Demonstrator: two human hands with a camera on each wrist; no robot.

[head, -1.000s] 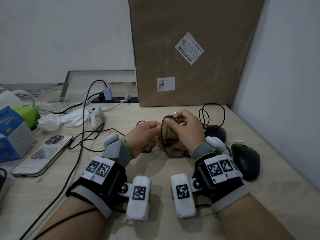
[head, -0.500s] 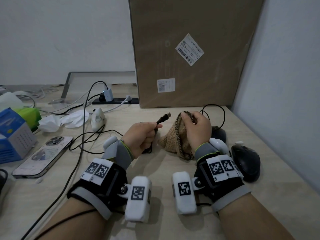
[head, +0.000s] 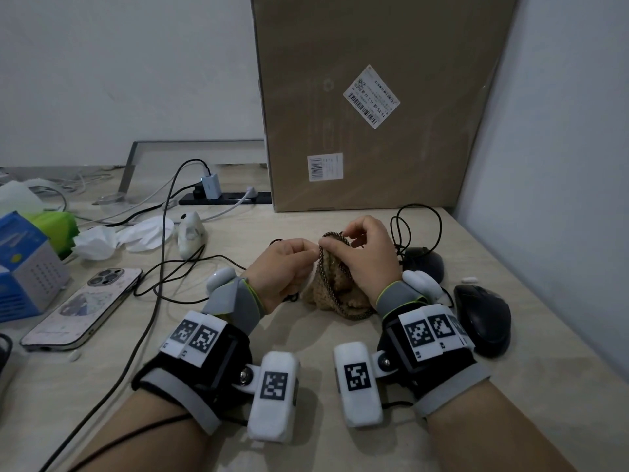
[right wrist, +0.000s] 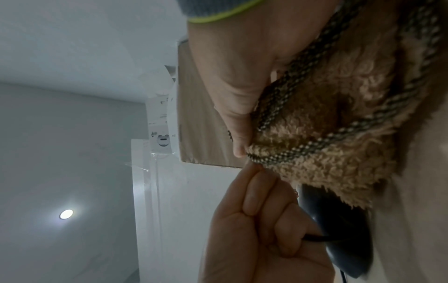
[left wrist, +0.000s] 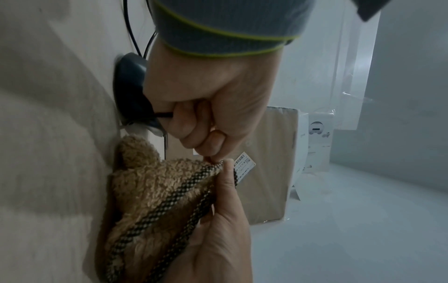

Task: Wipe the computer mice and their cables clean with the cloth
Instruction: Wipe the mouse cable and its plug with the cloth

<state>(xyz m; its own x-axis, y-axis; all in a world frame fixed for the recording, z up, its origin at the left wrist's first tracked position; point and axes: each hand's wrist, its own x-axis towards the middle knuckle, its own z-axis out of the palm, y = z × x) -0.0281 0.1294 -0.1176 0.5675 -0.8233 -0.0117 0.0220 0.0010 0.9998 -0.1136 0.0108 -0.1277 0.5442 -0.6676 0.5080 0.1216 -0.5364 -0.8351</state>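
Both hands meet above the middle of the desk (head: 306,376), in front of the upright cardboard box (head: 374,107).

Left hand (head: 284,267): fingers curled into a fist around a thin black cable (left wrist: 162,115). Thumb and forefinger tips are pressed together at the edge of the cloth (head: 335,284). The cable leaves the fist toward a black mouse (left wrist: 129,90) lying on the desk just behind the hands.

Right hand (head: 369,258): thumb and forefinger pinch the top corner of the cloth, which is tan, fleecy and edged with a dark braided trim. The remaining fingers are bent over the fabric. The lower part of the cloth rests bunched on the desk between the two wrists.

A second black mouse (head: 483,318) lies to the right of the right wrist, apart from the cloth. The wired mouse (head: 425,264) sits beyond the right hand, its cable looped near the box.

To the left lie a white mouse (head: 190,233), crumpled tissue (head: 119,238), a phone (head: 85,308) face down and a blue box (head: 20,267).
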